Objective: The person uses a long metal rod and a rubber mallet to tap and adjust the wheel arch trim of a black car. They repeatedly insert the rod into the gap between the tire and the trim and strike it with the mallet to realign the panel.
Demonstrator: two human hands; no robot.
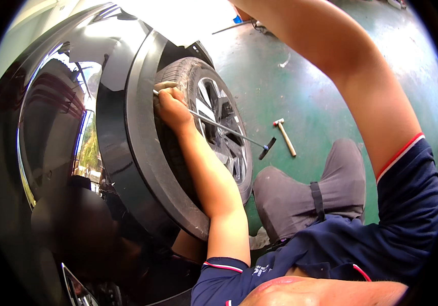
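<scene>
My left hand (174, 108) is closed around a long thin metal rod (214, 122) with a black crosspiece handle (267, 148) at its far right end. The hand sits inside the wheel arch, against the tyre (178, 70). Past my fingers, the rod's other end shows only as a short tip near the arch's dark trim (142, 127). My right arm (351, 66) reaches up past the top edge, so the right hand is out of view.
A mallet (287, 138) with a wooden handle lies on the green floor (321, 117), right of the alloy wheel (221, 127). Glossy black car bodywork (111, 148) fills the left side, beside a headlight (55, 117). My bent knees (275, 188) are close to the wheel.
</scene>
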